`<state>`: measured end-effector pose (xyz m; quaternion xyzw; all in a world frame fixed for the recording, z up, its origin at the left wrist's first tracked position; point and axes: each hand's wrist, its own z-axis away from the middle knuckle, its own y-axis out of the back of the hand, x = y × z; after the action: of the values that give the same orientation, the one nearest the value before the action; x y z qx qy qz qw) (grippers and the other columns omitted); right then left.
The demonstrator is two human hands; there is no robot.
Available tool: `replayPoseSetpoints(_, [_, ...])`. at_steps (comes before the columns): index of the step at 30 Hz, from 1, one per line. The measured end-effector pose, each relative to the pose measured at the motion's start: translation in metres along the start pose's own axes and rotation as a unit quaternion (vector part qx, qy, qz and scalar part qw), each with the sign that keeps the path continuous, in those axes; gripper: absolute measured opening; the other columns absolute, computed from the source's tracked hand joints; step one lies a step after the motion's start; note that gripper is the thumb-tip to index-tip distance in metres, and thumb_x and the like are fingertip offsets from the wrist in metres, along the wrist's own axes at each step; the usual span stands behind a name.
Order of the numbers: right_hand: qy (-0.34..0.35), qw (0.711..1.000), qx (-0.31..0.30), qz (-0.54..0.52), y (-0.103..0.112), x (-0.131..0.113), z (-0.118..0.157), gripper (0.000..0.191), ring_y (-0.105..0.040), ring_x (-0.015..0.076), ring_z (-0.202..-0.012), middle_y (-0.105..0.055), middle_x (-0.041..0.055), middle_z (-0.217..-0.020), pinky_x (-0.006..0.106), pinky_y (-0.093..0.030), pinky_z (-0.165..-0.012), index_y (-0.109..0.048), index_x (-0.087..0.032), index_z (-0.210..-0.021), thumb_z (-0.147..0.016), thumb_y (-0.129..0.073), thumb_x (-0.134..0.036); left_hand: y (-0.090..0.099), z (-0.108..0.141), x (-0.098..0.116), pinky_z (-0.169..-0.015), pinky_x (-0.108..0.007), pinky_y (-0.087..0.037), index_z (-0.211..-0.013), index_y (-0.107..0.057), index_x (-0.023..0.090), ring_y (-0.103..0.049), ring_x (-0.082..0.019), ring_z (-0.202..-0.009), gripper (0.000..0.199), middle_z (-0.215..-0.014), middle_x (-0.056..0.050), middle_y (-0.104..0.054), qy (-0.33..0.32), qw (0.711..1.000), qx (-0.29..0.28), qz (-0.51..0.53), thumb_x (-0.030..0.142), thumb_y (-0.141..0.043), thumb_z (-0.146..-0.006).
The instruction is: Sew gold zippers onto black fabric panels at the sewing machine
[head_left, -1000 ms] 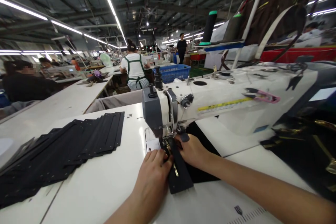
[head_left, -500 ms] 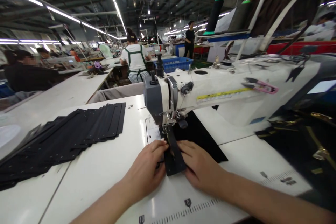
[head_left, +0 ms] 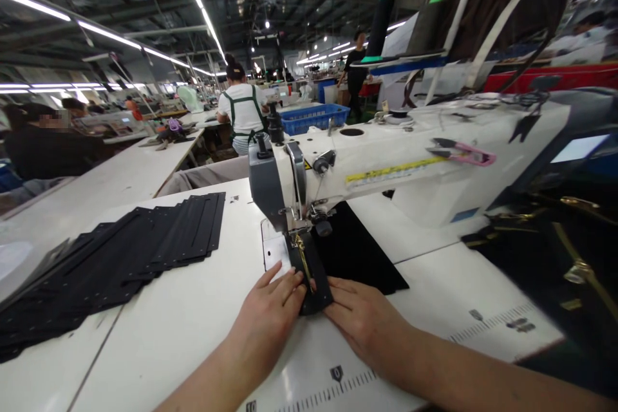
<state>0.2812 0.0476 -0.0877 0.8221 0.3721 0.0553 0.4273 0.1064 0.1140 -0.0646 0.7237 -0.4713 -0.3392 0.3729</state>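
Note:
A black piece (head_left: 317, 302) with a gold zipper (head_left: 304, 261) along it lies beneath the needle area of a white sewing machine (head_left: 396, 154). My left hand (head_left: 265, 318) is closed at the piece's left edge, its outer fingers stretched toward the metal plate (head_left: 276, 250). On the opposite edge, my right hand (head_left: 369, 322) grips the near right corner, its thumb mostly hidden. A wider black panel (head_left: 360, 248) spreads flat to the right, partly behind the machine head; whether it joins the piece cannot be told.
Overlapping black pieces (head_left: 145, 244) with small holes lie on the white table (head_left: 193, 322) at left. Snips with pink handles (head_left: 466, 152) rest on the machine arm. Dark material with gold zippers (head_left: 574, 270) is at right. A co-worker (head_left: 241, 106) stands beyond, near a blue basket (head_left: 313, 117).
The gold zipper now shows plainly between my hands. The piece's near end has moved slightly toward the machine, and my left outer fingers have spread. The whole view has shifted a little.

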Motion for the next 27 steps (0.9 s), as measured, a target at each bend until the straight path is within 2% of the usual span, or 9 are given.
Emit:
replayPoseSetpoints(9, [0.001, 1.000, 0.007, -0.007, -0.003, 0.015, -0.012, 0.032, -0.059, 0.0195, -0.089, -0.066, 0.0103, -0.090, 0.030, -0.048, -0.087, -0.065, -0.009, -0.085, -0.091, -0.034, -0.014, -0.010, -0.004, -0.015, -0.092, -0.043, -0.045, -0.092, -0.060, 0.011, -0.062, -0.019, -0.092, 0.026, -0.096, -0.011, -0.065, -0.002, 1.000, -0.014, 0.002, 0.008, -0.034, -0.088])
replayPoseSetpoints(16, [0.004, 1.000, -0.020, 0.008, -0.008, 0.030, -0.023, 0.024, -0.059, 0.0184, -0.083, -0.065, 0.0080, -0.081, 0.029, -0.048, -0.087, -0.063, -0.010, -0.076, -0.085, -0.042, -0.005, -0.019, -0.008, -0.032, -0.089, -0.040, -0.046, -0.095, -0.058, 0.012, -0.061, -0.019, -0.090, 0.024, -0.096, -0.010, -0.064, -0.004, 1.000, -0.004, 0.004, 0.008, -0.036, -0.087])
replayPoseSetpoints(21, [-0.001, 1.000, -0.023, -0.001, -0.011, 0.039, -0.032, 0.021, -0.058, 0.0182, -0.085, -0.065, 0.0082, -0.084, 0.027, -0.047, -0.087, -0.063, -0.011, -0.078, -0.081, -0.045, -0.002, -0.026, -0.014, -0.039, -0.086, -0.037, -0.047, -0.093, -0.057, 0.013, -0.060, -0.017, -0.082, 0.020, -0.086, -0.008, -0.061, 0.023, 0.999, -0.007, 0.023, 0.011, -0.038, -0.087])
replayPoseSetpoints(25, [-0.015, 1.000, -0.007, -0.023, -0.012, 0.043, -0.037, 0.023, -0.057, 0.0182, -0.088, -0.065, 0.0069, -0.089, 0.028, -0.048, -0.085, -0.063, -0.013, -0.084, -0.083, -0.043, -0.003, -0.031, -0.015, -0.045, -0.078, -0.036, -0.050, -0.088, -0.056, 0.015, -0.057, -0.020, -0.083, 0.013, -0.082, -0.007, -0.058, 0.060, 0.997, -0.009, 0.047, 0.012, -0.044, -0.084])
replayPoseSetpoints(27, [-0.025, 0.999, -0.008, -0.021, -0.011, 0.042, -0.036, 0.022, -0.057, 0.0184, -0.088, -0.064, 0.0075, -0.090, 0.029, -0.049, -0.084, -0.063, -0.013, -0.086, -0.085, -0.043, -0.005, -0.029, -0.013, -0.046, -0.077, -0.036, -0.050, -0.092, -0.056, 0.015, -0.057, -0.021, -0.085, 0.015, -0.085, -0.007, -0.058, 0.067, 0.997, -0.020, 0.046, 0.010, -0.044, -0.083])
